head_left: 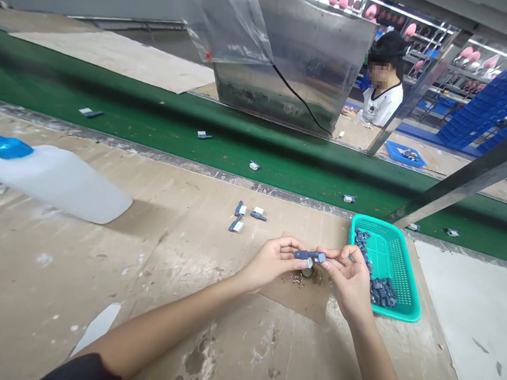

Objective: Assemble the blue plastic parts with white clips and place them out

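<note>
The left hand (pixel 272 262) and right hand (pixel 354 280) pinch a small blue-and-white plastic piece (pixel 303 255) above wet cardboard (pixel 300 299), whose moisture could make it slip.

The left hand (pixel 274 263) and right hand (pixel 354 277) hold one blue-grey piece (pixel 304 255) together; three similar pieces (pixel 236 227) lie beyond on the table (pixel 182 208); a green basket (pixel 412 290) contains many dark parts (pixel 384 293).

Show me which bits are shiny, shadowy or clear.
In the head view, the plastic and metal panel catch glare; in the head view, dark bands shade the green belt; in the head view, wet card glints, while the left hand and right hand look fairly clear.
</note>
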Motion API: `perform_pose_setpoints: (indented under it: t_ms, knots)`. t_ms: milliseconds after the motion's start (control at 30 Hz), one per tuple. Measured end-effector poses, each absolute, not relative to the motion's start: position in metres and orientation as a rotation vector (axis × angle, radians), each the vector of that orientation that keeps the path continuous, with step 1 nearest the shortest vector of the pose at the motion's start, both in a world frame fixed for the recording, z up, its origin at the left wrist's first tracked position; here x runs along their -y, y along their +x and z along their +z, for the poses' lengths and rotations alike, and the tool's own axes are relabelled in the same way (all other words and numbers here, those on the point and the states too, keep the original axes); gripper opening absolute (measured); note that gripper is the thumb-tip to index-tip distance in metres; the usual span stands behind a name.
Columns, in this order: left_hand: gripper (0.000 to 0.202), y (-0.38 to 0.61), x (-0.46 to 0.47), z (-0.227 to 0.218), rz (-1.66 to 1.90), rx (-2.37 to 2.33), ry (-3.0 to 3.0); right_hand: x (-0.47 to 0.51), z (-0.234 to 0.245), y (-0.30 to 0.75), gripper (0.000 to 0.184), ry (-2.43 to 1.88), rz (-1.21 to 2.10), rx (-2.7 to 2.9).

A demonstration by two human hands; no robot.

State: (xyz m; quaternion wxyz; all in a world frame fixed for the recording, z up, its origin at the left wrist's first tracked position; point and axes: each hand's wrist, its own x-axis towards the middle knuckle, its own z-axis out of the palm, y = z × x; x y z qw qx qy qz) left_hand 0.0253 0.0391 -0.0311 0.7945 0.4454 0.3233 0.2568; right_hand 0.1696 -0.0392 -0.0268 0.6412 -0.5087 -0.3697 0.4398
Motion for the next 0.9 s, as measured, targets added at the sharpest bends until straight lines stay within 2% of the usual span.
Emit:
perform_pose_setpoints:
  t_ms: [200,500,533,667,733,800,900]
  knots:
    - [0.029,0.024,-0.037,-0.031,0.529,-0.691,1.078,0.045,-0.022,0.169,0.038,-1.202,0.988,0.918]
    - [0.042,0.035,-0.026,-0.024,0.699,-0.642,0.997,0.046,-0.015,0.160,0.021,-1.212,0.921,1.118]
    - [0.042,0.036,-0.025,-0.023,0.700,-0.632,0.964,0.046,-0.014,0.162,0.024,-1.219,0.906,1.180]
    - [0.040,0.036,-0.022,-0.018,0.626,-0.605,0.917,0.049,-0.005,0.175,0.059,-1.454,0.657,1.522]
    - [0.040,0.034,-0.022,-0.017,0.591,-0.608,0.934,0.049,-0.001,0.180,0.068,-1.565,0.516,1.753]
    - [0.039,0.032,-0.023,-0.017,0.556,-0.621,0.968,0.048,0.000,0.180,0.058,-1.635,0.363,1.979]
    - [0.036,0.031,-0.022,-0.016,0.513,-0.646,1.017,0.043,-0.008,0.176,0.026,-1.702,-0.023,2.159]
